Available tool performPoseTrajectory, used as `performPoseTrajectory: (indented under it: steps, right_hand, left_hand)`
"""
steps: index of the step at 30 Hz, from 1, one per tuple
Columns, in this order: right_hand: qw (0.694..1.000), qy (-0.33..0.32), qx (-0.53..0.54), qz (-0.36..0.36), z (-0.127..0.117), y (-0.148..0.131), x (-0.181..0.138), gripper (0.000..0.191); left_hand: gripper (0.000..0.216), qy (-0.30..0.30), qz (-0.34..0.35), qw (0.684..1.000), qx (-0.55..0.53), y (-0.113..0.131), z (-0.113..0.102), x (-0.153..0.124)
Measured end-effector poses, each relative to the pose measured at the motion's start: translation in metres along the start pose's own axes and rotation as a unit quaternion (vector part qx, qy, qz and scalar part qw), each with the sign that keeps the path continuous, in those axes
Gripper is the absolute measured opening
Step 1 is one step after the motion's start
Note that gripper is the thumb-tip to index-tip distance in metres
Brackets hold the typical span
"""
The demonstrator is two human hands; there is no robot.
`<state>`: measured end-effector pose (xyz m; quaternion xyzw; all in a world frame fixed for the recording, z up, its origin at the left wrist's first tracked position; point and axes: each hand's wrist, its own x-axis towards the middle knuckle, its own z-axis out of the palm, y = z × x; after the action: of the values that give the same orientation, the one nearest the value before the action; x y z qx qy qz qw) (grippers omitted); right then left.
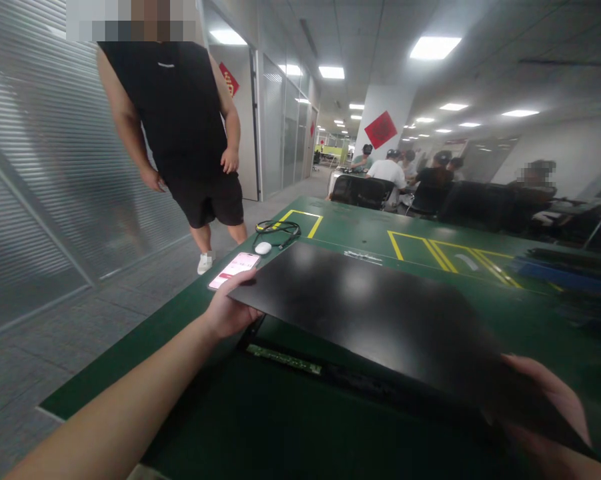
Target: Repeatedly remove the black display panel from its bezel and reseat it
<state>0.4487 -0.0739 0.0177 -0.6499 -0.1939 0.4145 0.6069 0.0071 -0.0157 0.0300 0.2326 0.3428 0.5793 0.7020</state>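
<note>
A thin, glossy black screen panel (360, 300) is held tilted over the green table, one side in each hand. My left hand (230, 307) grips its left corner, thumb on top and fingers beneath. On the right side, my right hand (550, 393) is closed around the edge, partly hidden behind the panel and blurred. Below the panel's near edge shows a dark strip with a narrow green circuit board (284, 359); whether it is attached to the panel I cannot tell. A lit phone (234, 268) lies just beyond my left hand.
On the green table (105, 380) are a white mouse (263, 248), a coiled black cable (280, 230) and yellow tape markings. Blurred dark and blue items (545, 270) lie at the right. A person in black (180, 113) stands past the left edge; several people sit farther back.
</note>
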Motion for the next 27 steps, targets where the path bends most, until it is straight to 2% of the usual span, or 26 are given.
performPoseTrajectory:
  steps: [1, 3, 5, 8, 14, 18, 22, 27]
  right_hand:
    - [0.998, -0.019, 0.005, 0.059, 0.003, 0.001, -0.003, 0.025]
    - [0.989, -0.084, 0.016, 0.122, 0.009, 0.002, -0.007, 0.036]
    - [0.979, -0.156, 0.014, 0.133, 0.013, 0.005, -0.008, 0.045]
    - [0.968, -0.228, -0.013, 0.101, 0.016, 0.011, -0.004, 0.051]
    - [0.980, -0.196, -0.044, 0.006, 0.017, 0.020, 0.005, 0.044]
    - [0.984, -0.166, -0.055, -0.006, 0.017, 0.022, 0.007, 0.046]
    - [0.985, -0.161, -0.048, -0.022, 0.016, 0.023, 0.011, 0.049]
    - [0.987, -0.146, -0.048, -0.054, 0.015, 0.021, 0.013, 0.057]
  left_hand:
    - [0.022, 0.010, 0.008, 1.000, -0.005, 0.001, -0.001, 0.000]
    - [0.020, 0.027, 0.030, 0.999, -0.013, 0.002, -0.002, 0.001]
    - [0.020, 0.035, 0.056, 0.998, -0.020, 0.004, -0.003, 0.002]
    - [0.021, 0.042, 0.074, 0.996, -0.018, 0.006, -0.001, 0.000]
    - [0.020, 0.054, 0.087, 0.995, 0.002, 0.010, 0.005, -0.006]
    - [0.022, 0.055, 0.100, 0.993, 0.015, 0.010, 0.008, -0.007]
    - [0.023, 0.027, 0.106, 0.993, 0.044, 0.009, 0.006, -0.007]
    - [0.043, 0.001, 0.101, 0.992, 0.079, 0.010, 0.002, -0.007]
